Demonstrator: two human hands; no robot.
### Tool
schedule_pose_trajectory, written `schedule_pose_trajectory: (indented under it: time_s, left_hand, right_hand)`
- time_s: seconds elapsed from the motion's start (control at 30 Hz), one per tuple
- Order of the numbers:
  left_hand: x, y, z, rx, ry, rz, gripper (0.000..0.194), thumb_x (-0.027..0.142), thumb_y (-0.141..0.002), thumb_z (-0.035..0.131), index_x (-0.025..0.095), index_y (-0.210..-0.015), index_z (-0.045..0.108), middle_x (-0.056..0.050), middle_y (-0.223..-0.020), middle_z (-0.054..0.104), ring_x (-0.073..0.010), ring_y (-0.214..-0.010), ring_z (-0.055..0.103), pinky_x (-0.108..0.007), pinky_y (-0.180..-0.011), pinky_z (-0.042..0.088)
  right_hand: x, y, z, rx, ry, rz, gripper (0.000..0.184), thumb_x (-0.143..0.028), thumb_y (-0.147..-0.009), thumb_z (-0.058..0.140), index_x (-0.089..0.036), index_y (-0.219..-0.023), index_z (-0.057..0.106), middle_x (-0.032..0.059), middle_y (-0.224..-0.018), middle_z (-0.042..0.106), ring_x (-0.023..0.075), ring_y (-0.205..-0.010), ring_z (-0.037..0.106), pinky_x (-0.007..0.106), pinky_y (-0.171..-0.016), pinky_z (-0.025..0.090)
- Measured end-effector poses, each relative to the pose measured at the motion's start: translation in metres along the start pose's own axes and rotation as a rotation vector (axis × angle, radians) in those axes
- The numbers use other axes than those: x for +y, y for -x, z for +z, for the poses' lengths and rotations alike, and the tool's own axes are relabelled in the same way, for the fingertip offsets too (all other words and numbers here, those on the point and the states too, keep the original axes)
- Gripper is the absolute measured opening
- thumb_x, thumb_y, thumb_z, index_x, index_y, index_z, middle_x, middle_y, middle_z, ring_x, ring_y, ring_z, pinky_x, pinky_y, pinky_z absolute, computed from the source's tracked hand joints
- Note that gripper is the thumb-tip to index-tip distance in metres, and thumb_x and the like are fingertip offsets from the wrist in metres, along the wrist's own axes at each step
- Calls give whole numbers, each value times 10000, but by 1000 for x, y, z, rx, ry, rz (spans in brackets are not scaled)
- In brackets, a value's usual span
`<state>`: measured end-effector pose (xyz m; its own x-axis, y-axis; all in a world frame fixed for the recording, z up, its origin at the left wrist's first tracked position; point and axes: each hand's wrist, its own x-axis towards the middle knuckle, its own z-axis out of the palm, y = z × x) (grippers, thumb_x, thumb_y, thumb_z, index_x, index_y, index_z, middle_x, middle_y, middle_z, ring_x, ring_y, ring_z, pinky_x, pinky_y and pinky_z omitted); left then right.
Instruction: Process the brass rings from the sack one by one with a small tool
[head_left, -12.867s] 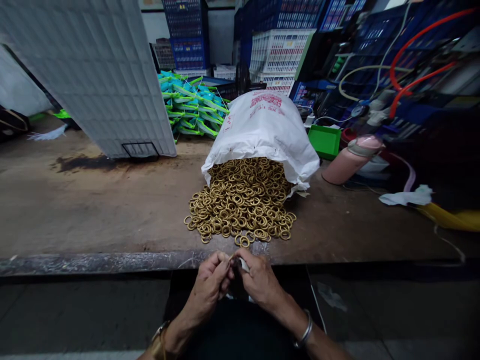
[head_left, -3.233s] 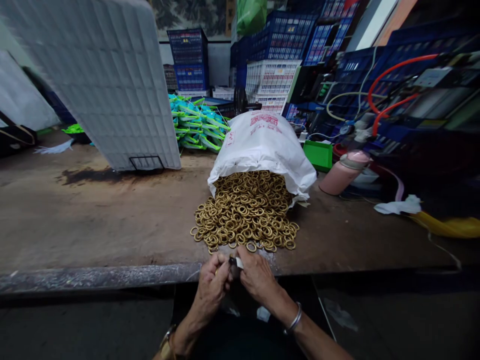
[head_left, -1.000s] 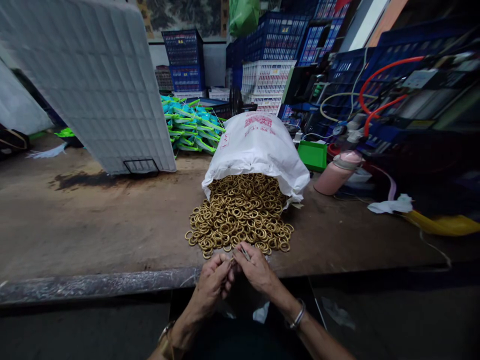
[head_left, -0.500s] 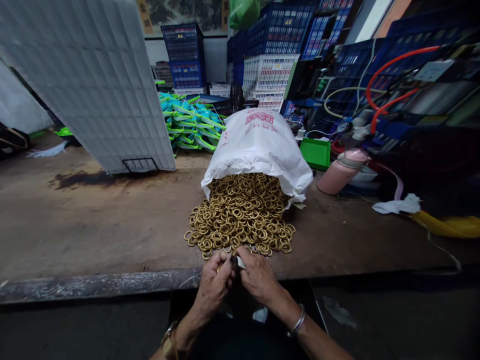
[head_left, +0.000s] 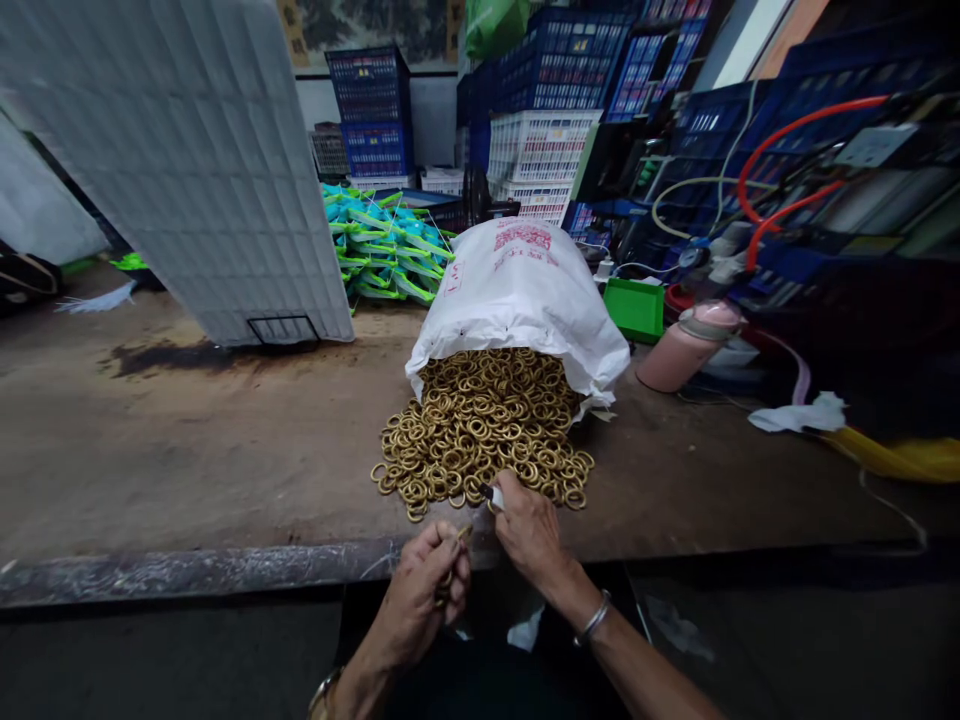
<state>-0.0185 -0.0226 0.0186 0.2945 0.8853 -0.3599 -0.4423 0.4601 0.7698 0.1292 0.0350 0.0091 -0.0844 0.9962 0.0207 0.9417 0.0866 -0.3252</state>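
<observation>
My left hand (head_left: 421, 590) is closed, pinching a brass-coloured ring (head_left: 464, 533) between thumb and forefinger just over the table's front edge. More of the same metal shows between its curled lower fingers. Ahead and to the right, my right hand (head_left: 529, 532) is at the front of a heap of brass-coloured rings (head_left: 480, 430). It grips a small tool with a white side and a dark tip (head_left: 496, 497), whose kind I cannot make out. Whether its fingertips touch a ring is hidden. The rings spill from the mouth of a white woven sack (head_left: 517, 290) lying on its side.
The wooden table (head_left: 187, 450) has a plastic-wrapped front edge. A tall whitish ribbed panel (head_left: 217, 180) stands at left, beside a blue-and-green pile (head_left: 386, 245). A green tray (head_left: 634, 308), pink bottle (head_left: 686, 350) and red hoses (head_left: 757, 185) are at right. Crates (head_left: 375, 110) are stacked behind.
Half a second ago both hands were together at the table's front edge. Now my right hand has moved forward and right to the heap with its tool; my left stays back with a ring.
</observation>
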Motion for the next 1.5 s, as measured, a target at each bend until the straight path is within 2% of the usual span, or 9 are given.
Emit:
schedule_pose_trajectory:
  time_s: [0.17,0.47,0.63,0.8,1.0,1.17,1.33,1.4,1.5]
  left_hand:
    - [4,-8,-4,56,112,8,256,391,-754,566,143,-745,504,-26,-753,557,-54,-492,438,-149,-365,279]
    - [11,-15,-15,28,247,-43,212,291,-715,606,178,-875,526,16,-677,530,-67,-507,473,-155,-391,304]
    - [13,-23,-16,62,303,-56,216,310,-673,655,155,-713,510,15,-670,524,-72,-542,489,-150,-399,311]
    - [15,-32,-12,107,166,19,241,314,-676,658,152,-679,481,14,-638,525,-68,-519,473,-139,-379,321]
    - [11,-36,-7,186,-77,124,294,430,-695,615,160,-742,507,56,-555,461,-52,-432,394,-136,-340,286]
    - [12,-34,-6,250,-241,156,264,416,-705,599,157,-723,549,68,-472,434,-49,-389,351,-155,-377,284]
    - [15,-31,-3,286,-386,401,168,316,-708,602,161,-644,603,0,-628,578,-121,-617,522,-209,-614,416]
    - [17,-28,-2,268,-389,372,174,330,-708,599,162,-665,609,0,-624,580,-122,-595,515,-209,-587,411]
    - [19,-24,0,227,-335,206,234,397,-703,596,163,-724,583,36,-546,509,-77,-454,424,-176,-441,338]
  right_hand:
    - [-12,-6,6,5,64,-20,189,-129,-766,441,-201,-935,484,15,-726,634,149,-646,581,250,-553,244]
    - [-12,-13,12,-6,74,-6,197,-72,-754,421,-195,-889,495,28,-718,647,160,-633,596,263,-537,223]
    - [-8,-13,7,31,-38,-71,265,-28,-701,389,-192,-881,494,19,-706,631,146,-619,574,249,-546,244]
    - [-5,-8,0,43,-222,-215,286,-27,-671,355,-191,-879,465,3,-684,586,135,-603,545,227,-571,289]
    - [-8,-1,-4,-35,-373,-323,307,-33,-631,377,-197,-880,448,-20,-662,524,129,-601,506,219,-575,307]
    - [-18,-1,-8,-111,-625,-226,86,-178,-793,393,-201,-830,468,-29,-666,508,109,-595,478,212,-572,335]
    - [-24,-3,-10,-243,-944,-37,261,-381,-856,355,-191,-698,437,-50,-573,456,86,-527,428,200,-538,357]
    - [-24,-4,-8,-256,-986,-24,277,-396,-845,371,-190,-668,424,-58,-558,430,79,-508,392,198,-521,346]
    - [-23,-5,-5,-202,-937,-40,249,-365,-824,407,-188,-650,418,-63,-568,401,81,-534,377,198,-527,332]
